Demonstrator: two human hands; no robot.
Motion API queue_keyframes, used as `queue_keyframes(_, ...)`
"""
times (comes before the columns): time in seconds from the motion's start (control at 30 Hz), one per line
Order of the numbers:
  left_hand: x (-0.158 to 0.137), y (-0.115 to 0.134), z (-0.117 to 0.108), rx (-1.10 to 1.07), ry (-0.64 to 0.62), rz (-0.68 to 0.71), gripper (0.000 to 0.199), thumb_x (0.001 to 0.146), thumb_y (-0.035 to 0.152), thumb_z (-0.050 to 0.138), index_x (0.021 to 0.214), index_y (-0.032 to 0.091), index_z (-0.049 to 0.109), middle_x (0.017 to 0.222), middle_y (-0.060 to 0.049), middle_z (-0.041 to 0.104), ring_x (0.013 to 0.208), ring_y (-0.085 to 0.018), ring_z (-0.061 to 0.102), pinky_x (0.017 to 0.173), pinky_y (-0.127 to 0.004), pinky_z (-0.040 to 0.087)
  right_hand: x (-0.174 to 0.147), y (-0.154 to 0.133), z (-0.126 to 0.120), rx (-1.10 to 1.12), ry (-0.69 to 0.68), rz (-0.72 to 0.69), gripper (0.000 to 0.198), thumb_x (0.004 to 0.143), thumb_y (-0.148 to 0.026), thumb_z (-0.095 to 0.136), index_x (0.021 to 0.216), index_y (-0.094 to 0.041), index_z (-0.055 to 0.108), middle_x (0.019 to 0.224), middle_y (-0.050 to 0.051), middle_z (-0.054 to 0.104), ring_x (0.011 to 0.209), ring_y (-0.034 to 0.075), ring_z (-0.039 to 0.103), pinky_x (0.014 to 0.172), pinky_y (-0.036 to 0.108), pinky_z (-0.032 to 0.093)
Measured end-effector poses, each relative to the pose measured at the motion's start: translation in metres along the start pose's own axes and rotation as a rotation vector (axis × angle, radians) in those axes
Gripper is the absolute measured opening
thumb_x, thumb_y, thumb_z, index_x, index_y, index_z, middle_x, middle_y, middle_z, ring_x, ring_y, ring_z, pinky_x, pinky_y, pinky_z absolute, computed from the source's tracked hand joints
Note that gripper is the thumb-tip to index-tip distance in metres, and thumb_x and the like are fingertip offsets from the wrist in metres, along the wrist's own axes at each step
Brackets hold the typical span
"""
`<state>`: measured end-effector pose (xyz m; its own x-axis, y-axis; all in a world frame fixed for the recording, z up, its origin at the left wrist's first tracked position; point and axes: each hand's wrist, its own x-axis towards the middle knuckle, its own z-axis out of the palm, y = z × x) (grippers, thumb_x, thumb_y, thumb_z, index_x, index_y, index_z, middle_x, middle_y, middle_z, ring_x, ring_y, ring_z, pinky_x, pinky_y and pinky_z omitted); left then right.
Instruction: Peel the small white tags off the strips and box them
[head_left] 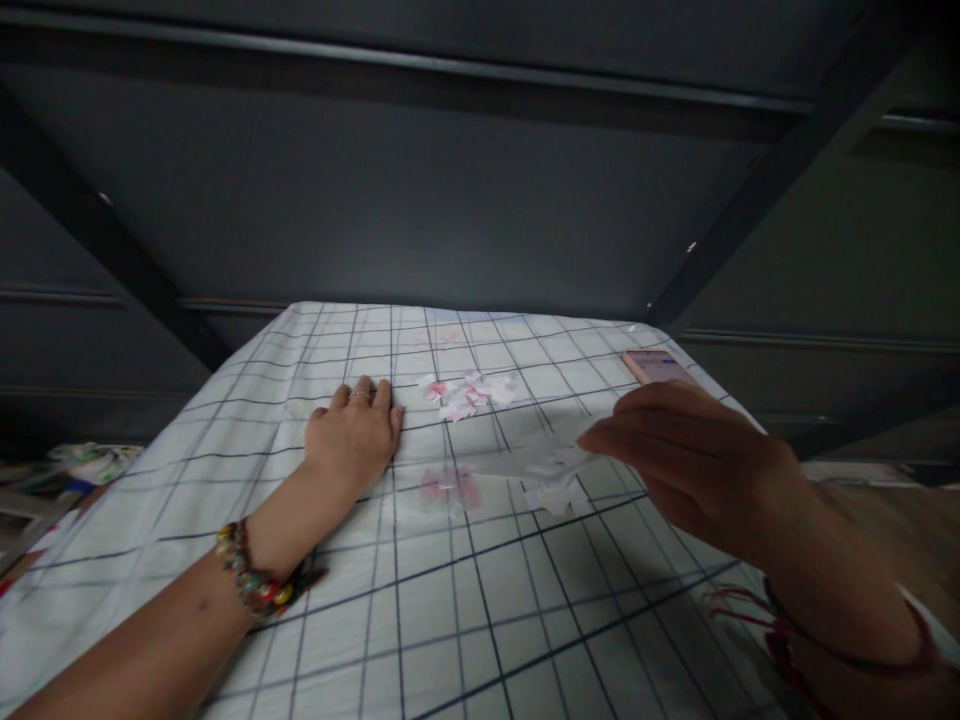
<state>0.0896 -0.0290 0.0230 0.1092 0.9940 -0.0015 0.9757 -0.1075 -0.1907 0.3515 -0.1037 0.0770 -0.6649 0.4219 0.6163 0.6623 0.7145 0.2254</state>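
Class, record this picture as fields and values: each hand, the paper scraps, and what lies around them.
Left hand: palm down on the white cloth with dark grid lines
Right hand: fingertips pinching a thin, whitish translucent sheet, material unclear
Scraps: a loose cluster of torn white-and-pink paper scraps, lying between the hands on the cloth
Right side: pink-edged phone, partly hidden by the right hand
Background: dark grey panels

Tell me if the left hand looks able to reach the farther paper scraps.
Probably yes: the left hand rests beside the farther paper scraps on the checked cloth, with nothing visible between them.
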Motion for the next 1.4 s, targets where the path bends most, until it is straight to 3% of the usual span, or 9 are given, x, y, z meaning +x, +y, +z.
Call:
queue_keyframes(0.27,0.001,0.0,0.002,0.003,0.017,-0.001,0.049,0.1,0.031,0.026,0.139,0.01,0.045,0.144,-0.017,0.047,0.127,-0.034,0.048,0.09,-0.045,0.05,-0.012,0.017,0.012,-0.242,0.038,0.203,0.03,0.081,0.001,0.045,0.092,-0.022,0.061,0.074,0.001,0.067,0.072,0.017,0.06,0.06,0.03,0.044)
queue_keyframes(0.4,0.001,0.0,0.002,-0.007,0.006,-0.002,0.049,0.1,0.03,0.027,0.14,0.009,0.044,0.145,-0.017,0.046,0.128,-0.036,0.046,0.09,-0.048,0.049,-0.019,0.027,0.027,-0.222,-0.005,0.304,0.031,0.081,-0.001,0.043,0.087,-0.024,0.064,0.071,0.0,0.064,0.072,0.019,0.06,0.063,0.033,0.045)
queue_keyframes(0.5,0.001,0.0,0.001,-0.008,-0.012,-0.005,0.049,0.1,0.03,0.026,0.141,0.01,0.043,0.146,-0.017,0.045,0.128,-0.036,0.046,0.09,-0.048,0.049,-0.02,0.028,0.029,-0.173,-0.06,0.305,0.033,0.08,-0.001,0.041,0.085,-0.023,0.065,0.072,0.002,0.064,0.073,0.02,0.061,0.064,0.034,0.046)
queue_keyframes(0.67,0.0,0.0,0.001,0.0,0.004,0.0,0.049,0.1,0.03,0.026,0.141,0.01,0.043,0.146,-0.016,0.046,0.128,-0.034,0.047,0.09,-0.047,0.049,-0.021,0.03,0.027,-0.21,0.002,0.329,0.031,0.081,-0.002,0.044,0.088,-0.022,0.066,0.073,0.003,0.065,0.074,0.021,0.061,0.064,0.035,0.046)
queue_keyframes(0.8,0.001,0.0,0.002,-0.002,0.01,-0.003,0.049,0.1,0.031,0.026,0.14,0.01,0.044,0.146,-0.016,0.046,0.128,-0.035,0.047,0.091,-0.046,0.049,-0.022,0.031,0.026,-0.182,-0.071,0.31,0.035,0.078,0.0,0.041,0.086,-0.022,0.067,0.073,0.003,0.065,0.073,0.021,0.061,0.064,0.035,0.046)
queue_keyframes(0.97,0.001,0.0,0.002,-0.001,-0.005,-0.003,0.049,0.1,0.031,0.026,0.141,0.01,0.044,0.146,-0.016,0.045,0.128,-0.035,0.047,0.091,-0.046,0.049,-0.02,0.03,0.027,-0.188,0.007,0.343,0.035,0.078,0.0,0.043,0.086,-0.023,0.068,0.073,0.002,0.066,0.076,0.021,0.062,0.066,0.035,0.047)
queue_keyframes(1.13,0.001,0.0,0.002,-0.014,-0.003,-0.003,0.05,0.1,0.031,0.026,0.14,0.009,0.044,0.145,-0.018,0.046,0.127,-0.035,0.047,0.091,-0.047,0.049,-0.022,0.033,0.023,-0.126,-0.077,0.3,0.038,0.077,0.002,0.039,0.086,-0.021,0.068,0.074,0.003,0.068,0.075,0.021,0.063,0.068,0.036,0.049)
queue_keyframes(1.3,0.001,0.0,0.002,-0.019,-0.008,-0.01,0.05,0.099,0.031,0.026,0.142,0.009,0.043,0.146,-0.018,0.045,0.129,-0.034,0.046,0.091,-0.046,0.048,-0.023,0.036,0.016,-0.149,0.028,0.301,0.029,0.08,-0.003,0.045,0.086,-0.022,0.067,0.076,0.003,0.069,0.075,0.021,0.064,0.065,0.035,0.049)
queue_keyframes(1.4,0.001,0.0,0.002,-0.012,-0.001,-0.009,0.05,0.099,0.031,0.026,0.141,0.009,0.043,0.145,-0.018,0.046,0.128,-0.034,0.047,0.091,-0.046,0.049,-0.021,0.035,0.016,-0.165,0.015,0.32,0.033,0.079,-0.001,0.043,0.086,-0.023,0.067,0.074,0.003,0.068,0.075,0.021,0.064,0.065,0.035,0.049)
